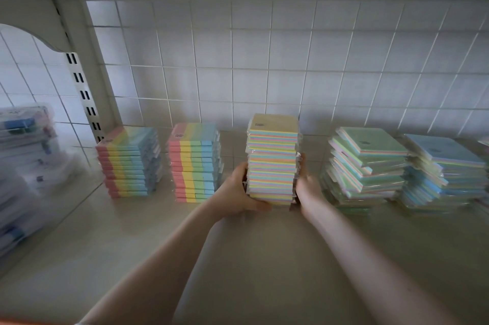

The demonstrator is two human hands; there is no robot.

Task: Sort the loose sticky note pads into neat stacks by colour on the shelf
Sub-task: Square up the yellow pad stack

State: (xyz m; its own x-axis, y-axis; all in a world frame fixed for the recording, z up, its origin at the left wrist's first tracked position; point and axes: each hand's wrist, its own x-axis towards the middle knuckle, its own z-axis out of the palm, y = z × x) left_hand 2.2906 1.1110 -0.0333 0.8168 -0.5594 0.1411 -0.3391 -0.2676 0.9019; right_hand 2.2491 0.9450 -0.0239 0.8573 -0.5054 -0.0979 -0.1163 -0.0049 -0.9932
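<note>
A tall stack of yellow-topped, rainbow-edged sticky note pads [274,158] stands mid-shelf, held between both hands. My left hand [239,192] grips its lower left side, thumb curled under the front bottom edge. My right hand [308,187] presses against its right side, fingers hidden behind the stack. Two neat stacks of pink-yellow-green-blue striped pads [129,162] [195,163] stand to the left. On the right, a messy pile of green-topped pads [367,166] and a blue-topped pile [444,171] lean unevenly.
The beige shelf board [158,232] stretches towards me. A white wire grid [264,68] backs the shelf. A slotted metal upright [84,94] stands at the left. Clear plastic packs of stationery [23,160] lie beyond it at far left.
</note>
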